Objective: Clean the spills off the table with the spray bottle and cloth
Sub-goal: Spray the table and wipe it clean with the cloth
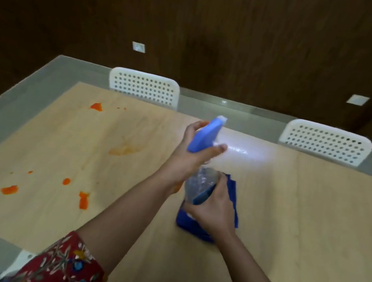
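Head view. Left hand [189, 159] clenched round blue trigger head of spray bottle [201, 181]. Right hand [213, 210] wrapped round clear lower body. Bottle held between hands above bench [292, 209], mid-bench. Long axis tilted, running away from person; nozzle points toward far edge. Blue cloth [232, 194] on bench under right hand; contact unclear. Orange spills [83, 200] left of hands.

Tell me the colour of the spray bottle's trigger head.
Light blue; the spray head shows best in the head view.
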